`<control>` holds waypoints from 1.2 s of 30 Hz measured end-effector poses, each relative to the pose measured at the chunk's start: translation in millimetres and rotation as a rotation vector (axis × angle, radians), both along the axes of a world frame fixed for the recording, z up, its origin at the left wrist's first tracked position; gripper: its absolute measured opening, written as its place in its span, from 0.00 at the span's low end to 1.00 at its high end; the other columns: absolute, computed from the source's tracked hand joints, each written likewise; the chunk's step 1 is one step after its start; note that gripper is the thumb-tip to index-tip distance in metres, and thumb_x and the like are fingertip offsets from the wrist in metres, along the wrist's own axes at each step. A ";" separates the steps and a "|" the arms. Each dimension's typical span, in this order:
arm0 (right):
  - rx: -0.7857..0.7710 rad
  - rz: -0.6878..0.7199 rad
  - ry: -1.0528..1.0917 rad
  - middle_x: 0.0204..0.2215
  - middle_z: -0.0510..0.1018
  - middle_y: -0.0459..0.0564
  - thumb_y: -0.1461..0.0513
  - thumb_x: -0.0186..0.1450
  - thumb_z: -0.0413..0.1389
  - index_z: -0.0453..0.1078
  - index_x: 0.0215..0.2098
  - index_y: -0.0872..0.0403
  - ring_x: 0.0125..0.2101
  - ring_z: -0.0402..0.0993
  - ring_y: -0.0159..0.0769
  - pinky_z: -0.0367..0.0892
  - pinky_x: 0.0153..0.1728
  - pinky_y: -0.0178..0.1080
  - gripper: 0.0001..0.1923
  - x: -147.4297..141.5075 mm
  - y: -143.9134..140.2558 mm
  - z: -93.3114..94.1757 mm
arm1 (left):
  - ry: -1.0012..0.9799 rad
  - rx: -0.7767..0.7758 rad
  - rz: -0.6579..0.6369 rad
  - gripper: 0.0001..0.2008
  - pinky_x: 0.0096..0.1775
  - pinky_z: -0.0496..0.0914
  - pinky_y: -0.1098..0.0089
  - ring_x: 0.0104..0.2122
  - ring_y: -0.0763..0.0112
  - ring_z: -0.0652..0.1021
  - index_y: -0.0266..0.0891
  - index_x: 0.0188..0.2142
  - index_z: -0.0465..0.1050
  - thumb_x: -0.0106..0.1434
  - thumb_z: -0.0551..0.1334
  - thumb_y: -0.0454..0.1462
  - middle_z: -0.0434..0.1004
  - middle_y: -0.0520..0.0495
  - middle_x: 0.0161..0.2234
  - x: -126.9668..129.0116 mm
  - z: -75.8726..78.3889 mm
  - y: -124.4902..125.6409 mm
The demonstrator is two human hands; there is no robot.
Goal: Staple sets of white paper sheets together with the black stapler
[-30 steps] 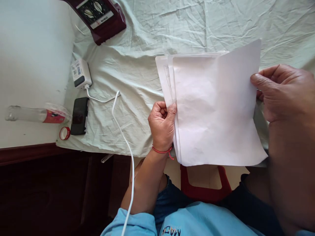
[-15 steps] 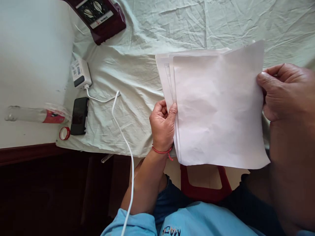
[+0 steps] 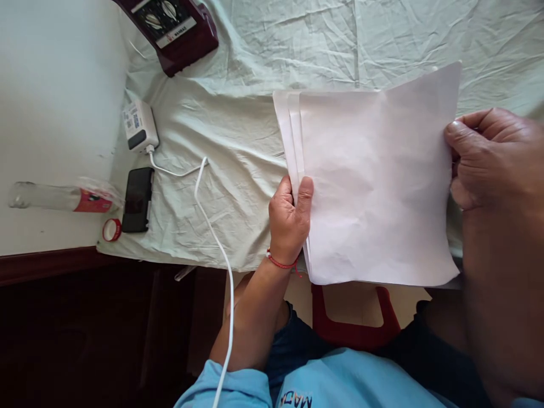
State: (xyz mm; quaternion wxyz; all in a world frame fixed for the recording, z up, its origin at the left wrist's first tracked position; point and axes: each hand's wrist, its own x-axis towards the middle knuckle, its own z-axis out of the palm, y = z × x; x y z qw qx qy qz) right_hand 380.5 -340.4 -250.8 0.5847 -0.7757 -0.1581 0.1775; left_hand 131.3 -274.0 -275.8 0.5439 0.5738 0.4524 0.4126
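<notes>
Several sheets of white paper (image 3: 378, 187) are held between my two hands, over the front edge of the cloth-covered table. The top sheet looks blank and slightly wrinkled. My left hand (image 3: 291, 218) pinches the left edges, its thumb on top and the other fingers behind the stack. There the sheets fan out a little, so the lower ones show as narrow strips. At the right edge, my right hand (image 3: 488, 158) grips the paper between thumb and fingers, and the top right corner lifts. The fingertips behind the paper are hidden.
A white power adapter (image 3: 140, 127) with a white cable (image 3: 216, 241) lies at the left, near a black phone (image 3: 138, 200), a red tape ring (image 3: 111, 230) and a glass bottle (image 3: 59, 197). A maroon appliance (image 3: 187, 54) stands behind. Below is a red stool (image 3: 357, 334).
My left hand has shifted slightly right, its thumb further over the top sheet. The sheets on the left are closer together, and the printed strip seen before is now covered.
</notes>
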 end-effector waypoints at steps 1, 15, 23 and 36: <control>0.022 0.006 0.002 0.21 0.70 0.42 0.71 0.64 0.61 0.75 0.30 0.55 0.18 0.60 0.22 0.52 0.15 0.32 0.07 -1.0 1.0 -0.4 | 0.020 0.014 -0.029 0.19 0.42 0.76 0.69 0.40 0.65 0.82 0.43 0.45 0.82 0.67 0.71 0.55 0.85 0.45 0.40 0.3 0.8 0.3; 0.111 0.240 0.123 0.32 0.81 0.46 0.60 0.68 0.68 0.74 0.38 0.54 0.34 0.81 0.30 0.78 0.36 0.36 0.08 -5.0 0.9 -7.4 | -0.193 0.025 0.013 0.18 0.56 0.80 0.62 0.54 0.59 0.85 0.45 0.49 0.80 0.67 0.74 0.51 0.86 0.44 0.50 -1.7 2.8 7.6; 0.185 0.559 0.421 0.40 0.85 0.54 0.40 0.60 0.71 0.81 0.44 0.52 0.39 0.84 0.39 0.83 0.41 0.41 0.27 -16.2 -6.5 -0.6 | -0.258 0.034 0.335 0.18 0.60 0.80 0.61 0.61 0.60 0.81 0.50 0.47 0.77 0.69 0.68 0.57 0.86 0.46 0.51 -24.3 -23.1 42.7; 0.325 0.418 0.540 0.53 0.85 0.47 0.60 0.49 0.79 0.79 0.51 0.46 0.59 0.81 0.48 0.76 0.65 0.51 0.31 -55.3 -5.6 0.0 | -0.446 -0.163 0.091 0.19 0.69 0.71 0.58 0.68 0.57 0.75 0.48 0.50 0.79 0.62 0.77 0.45 0.83 0.50 0.59 -6.1 -0.1 27.7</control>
